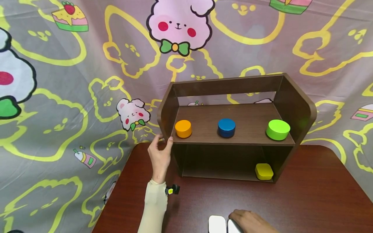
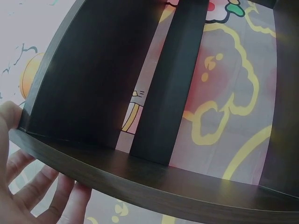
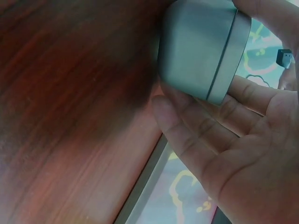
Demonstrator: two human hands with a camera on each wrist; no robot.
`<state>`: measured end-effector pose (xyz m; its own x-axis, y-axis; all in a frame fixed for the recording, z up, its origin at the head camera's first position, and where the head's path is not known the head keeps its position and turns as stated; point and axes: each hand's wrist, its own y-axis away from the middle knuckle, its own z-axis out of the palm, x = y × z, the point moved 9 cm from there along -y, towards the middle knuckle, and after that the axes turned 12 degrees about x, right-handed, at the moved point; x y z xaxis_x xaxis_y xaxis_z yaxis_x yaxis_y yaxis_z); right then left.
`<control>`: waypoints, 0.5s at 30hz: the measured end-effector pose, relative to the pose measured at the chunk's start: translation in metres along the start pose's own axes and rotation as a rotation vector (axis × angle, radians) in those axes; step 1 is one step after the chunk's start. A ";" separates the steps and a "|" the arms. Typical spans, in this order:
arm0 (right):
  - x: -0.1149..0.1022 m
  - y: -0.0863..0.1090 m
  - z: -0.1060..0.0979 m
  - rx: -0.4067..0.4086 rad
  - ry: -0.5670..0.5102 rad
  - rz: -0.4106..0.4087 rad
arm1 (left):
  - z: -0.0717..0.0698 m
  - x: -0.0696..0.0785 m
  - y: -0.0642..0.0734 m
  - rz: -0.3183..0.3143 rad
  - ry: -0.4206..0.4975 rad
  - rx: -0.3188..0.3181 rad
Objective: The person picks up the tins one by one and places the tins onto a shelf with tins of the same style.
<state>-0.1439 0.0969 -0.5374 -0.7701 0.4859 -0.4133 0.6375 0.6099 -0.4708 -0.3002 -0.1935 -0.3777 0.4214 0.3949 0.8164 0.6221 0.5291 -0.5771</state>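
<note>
A dark brown two-tier shelf (image 1: pixel 233 144) stands on the table. My left hand (image 1: pixel 160 157) grips the front edge of its left side panel, thumb on one face and fingers on the other, as the left wrist view shows. At the bottom of the head view my right hand (image 1: pixel 252 221) is around a pale tin (image 1: pixel 234 226), partly cut off by the frame. In the right wrist view the right hand (image 3: pixel 243 135) holds this lidded tin (image 3: pixel 201 46) between thumb and fingers. Beside it sits a white rounded tin (image 1: pixel 217 224).
On the upper board are an orange round tin (image 1: pixel 183 128), a blue round tin (image 1: pixel 226 127) and a green round tin (image 1: pixel 278 129). A yellow square tin (image 1: pixel 264 171) sits at the lower right. Patterned cloth (image 1: pixel 96 113) hangs behind the reddish-brown table (image 1: pixel 320 194).
</note>
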 end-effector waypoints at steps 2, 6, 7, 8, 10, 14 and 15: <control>0.000 0.000 -0.002 0.009 -0.002 -0.005 | 0.000 0.000 0.000 0.004 -0.001 -0.002; -0.002 -0.002 -0.007 0.027 0.040 -0.044 | 0.000 0.001 0.001 0.008 0.001 -0.001; -0.003 -0.003 -0.008 0.030 0.048 -0.052 | 0.000 0.000 0.001 0.008 0.001 0.001; -0.003 -0.004 -0.009 0.031 0.050 -0.055 | -0.001 0.000 0.001 0.008 0.002 0.003; -0.003 -0.007 -0.012 0.025 0.042 -0.047 | -0.001 0.000 0.001 0.011 0.001 0.006; 0.002 -0.012 -0.014 -0.036 0.000 0.034 | 0.000 0.000 0.001 0.008 -0.003 0.002; 0.003 -0.014 -0.015 -0.056 -0.012 0.059 | 0.000 0.001 0.000 0.007 -0.004 0.000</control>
<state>-0.1551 0.0989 -0.5208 -0.7307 0.5144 -0.4489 0.6792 0.6144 -0.4015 -0.2995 -0.1930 -0.3774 0.4233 0.4012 0.8123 0.6193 0.5263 -0.5827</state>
